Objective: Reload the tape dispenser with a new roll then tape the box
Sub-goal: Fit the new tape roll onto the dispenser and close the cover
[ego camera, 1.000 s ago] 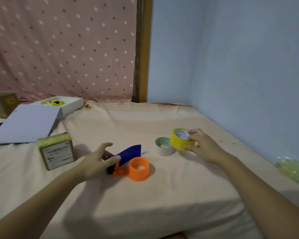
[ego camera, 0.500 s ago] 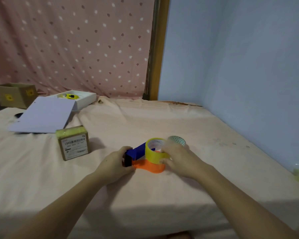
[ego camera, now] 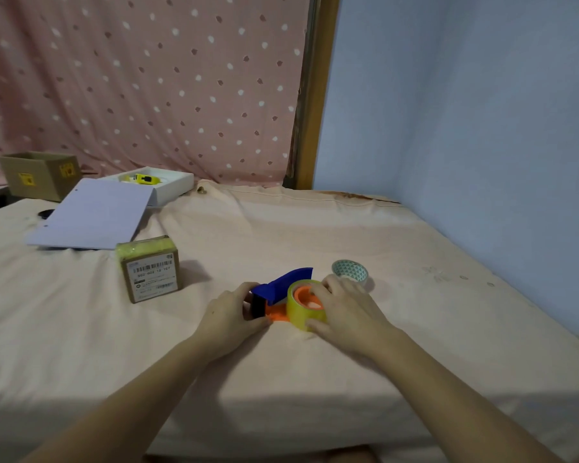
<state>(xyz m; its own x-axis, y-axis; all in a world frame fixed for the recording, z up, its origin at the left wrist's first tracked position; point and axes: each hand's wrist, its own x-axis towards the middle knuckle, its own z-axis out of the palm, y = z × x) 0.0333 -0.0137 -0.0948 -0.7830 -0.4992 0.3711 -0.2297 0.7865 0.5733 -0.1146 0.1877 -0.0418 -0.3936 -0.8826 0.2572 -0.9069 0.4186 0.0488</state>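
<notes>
In the head view, the left hand (ego camera: 229, 314) was curled around the black end of the tape dispenser (ego camera: 274, 300), which lay on the peach sheet (ego camera: 281, 228) with its blue guard raised, while the right hand (ego camera: 343, 307) gripped the yellow tape roll (ego camera: 303, 310), seated around the dispenser's orange hub. A small patterned roll (ego camera: 350, 272) stood just behind the right hand, and the small labelled box (ego camera: 151, 270) sat to the left of the dispenser, apart from it. Farther back lay a white sheet of paper (ego camera: 94, 213), a white tray (ego camera: 171, 183) and a brown carton (ego camera: 39, 175).
</notes>
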